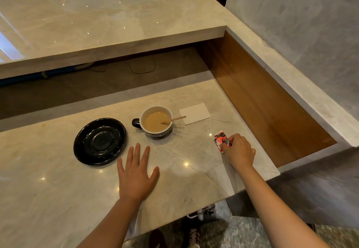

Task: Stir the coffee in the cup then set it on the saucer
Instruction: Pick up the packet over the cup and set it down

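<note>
While fingers hide its end, packet (221, 141) stays unreadable.

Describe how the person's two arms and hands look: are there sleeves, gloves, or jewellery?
Both forearms are bare, with no sleeves in view. The left hand and the right hand wear no gloves. No watch, bracelet, or ring is visible on either.

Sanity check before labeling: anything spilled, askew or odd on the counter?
No spill. The cup stands upright beside the empty saucer, with the stirrer leaning in the coffee. Only oddity: the right hand holds a red sachet, not the stirrer.
</note>
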The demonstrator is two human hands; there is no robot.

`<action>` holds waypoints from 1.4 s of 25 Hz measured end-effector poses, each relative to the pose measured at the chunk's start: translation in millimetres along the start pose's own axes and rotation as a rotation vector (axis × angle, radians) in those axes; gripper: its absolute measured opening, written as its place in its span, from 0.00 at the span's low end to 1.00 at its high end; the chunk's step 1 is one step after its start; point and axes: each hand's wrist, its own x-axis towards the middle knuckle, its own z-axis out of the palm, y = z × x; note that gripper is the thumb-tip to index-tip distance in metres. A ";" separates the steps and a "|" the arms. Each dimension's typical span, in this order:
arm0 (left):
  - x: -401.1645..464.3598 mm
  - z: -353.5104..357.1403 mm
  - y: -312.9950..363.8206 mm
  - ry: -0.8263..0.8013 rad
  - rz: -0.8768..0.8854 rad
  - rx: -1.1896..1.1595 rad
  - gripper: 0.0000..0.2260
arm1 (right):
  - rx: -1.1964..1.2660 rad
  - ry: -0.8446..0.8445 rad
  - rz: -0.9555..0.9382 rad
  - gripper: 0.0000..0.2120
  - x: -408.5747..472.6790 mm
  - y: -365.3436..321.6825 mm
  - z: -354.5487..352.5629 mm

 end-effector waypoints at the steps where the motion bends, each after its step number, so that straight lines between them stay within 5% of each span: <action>1: 0.3 -0.1 -0.3 0.001 0.002 -0.001 0.32 | 0.058 -0.012 -0.003 0.13 -0.7 0.9 0.5; 11: 1.0 2.3 -2.3 0.021 0.013 -0.019 0.32 | 0.950 -0.206 0.184 0.06 -13.9 -4.2 -4.5; 17: 0.7 4.9 -4.1 0.019 0.003 -0.009 0.32 | 1.365 -0.283 0.090 0.08 -20.9 -47.7 -20.1; 24: 3.1 8.2 -7.4 0.025 0.011 -0.029 0.32 | 0.970 -0.158 -0.322 0.14 -6.5 -117.1 -33.4; 35: 2.4 11.0 -7.9 0.031 0.013 -0.046 0.32 | 0.377 -0.010 -0.725 0.14 16.6 -158.3 -15.1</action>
